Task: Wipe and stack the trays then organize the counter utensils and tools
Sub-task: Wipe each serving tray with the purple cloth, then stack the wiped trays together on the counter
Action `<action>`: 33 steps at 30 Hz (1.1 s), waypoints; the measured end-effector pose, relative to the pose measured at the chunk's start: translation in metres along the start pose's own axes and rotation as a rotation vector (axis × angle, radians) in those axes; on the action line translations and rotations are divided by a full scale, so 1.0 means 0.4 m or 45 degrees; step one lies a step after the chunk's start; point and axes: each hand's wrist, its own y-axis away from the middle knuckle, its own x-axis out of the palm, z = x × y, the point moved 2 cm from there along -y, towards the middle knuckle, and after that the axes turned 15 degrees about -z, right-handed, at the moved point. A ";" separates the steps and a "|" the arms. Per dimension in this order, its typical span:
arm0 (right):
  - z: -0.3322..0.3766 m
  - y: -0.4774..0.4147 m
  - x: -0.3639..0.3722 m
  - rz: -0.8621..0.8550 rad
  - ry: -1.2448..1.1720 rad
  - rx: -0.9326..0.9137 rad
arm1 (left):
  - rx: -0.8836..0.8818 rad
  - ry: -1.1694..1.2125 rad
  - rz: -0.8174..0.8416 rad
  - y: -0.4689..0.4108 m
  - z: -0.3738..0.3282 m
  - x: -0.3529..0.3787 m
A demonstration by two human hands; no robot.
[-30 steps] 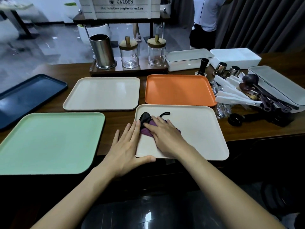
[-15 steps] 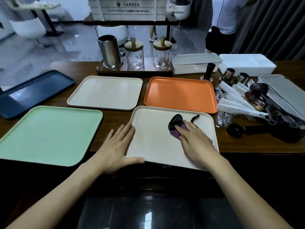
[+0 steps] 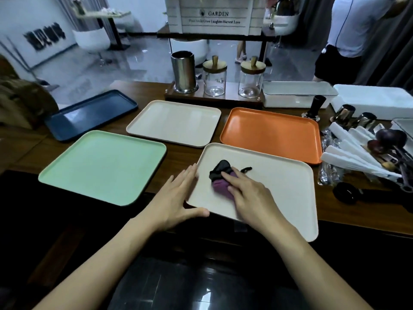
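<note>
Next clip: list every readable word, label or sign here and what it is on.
"GARDEN": on the white wooden crate.
"Plant Smile Grow Laughter Harvest Love": same crate, beneath.
Dark wall sign: too blurred to read.
Mark on left glass jar: too small.

What is covered or cut off
The right hand (image 3: 248, 193) covers much of the purple cloth (image 3: 220, 186); the spoon pile (image 3: 388, 148) and white box (image 3: 375, 99) run off the right edge
</note>
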 end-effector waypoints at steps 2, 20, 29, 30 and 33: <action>0.068 -0.026 0.005 -0.033 -0.005 -0.020 | -0.058 0.102 -0.051 0.021 0.006 -0.036; 0.402 -0.230 0.295 -0.026 0.612 0.265 | -0.055 0.085 -0.187 -0.085 0.443 -0.306; 0.438 -0.258 0.301 -0.020 0.534 0.154 | -0.056 0.327 -0.138 -0.128 0.470 -0.308; 0.452 -0.273 0.298 -0.014 0.463 0.107 | -0.073 0.367 -0.157 -0.131 0.473 -0.311; 0.479 -0.322 0.302 0.032 0.225 -0.028 | -0.155 0.435 -0.207 -0.137 0.494 -0.324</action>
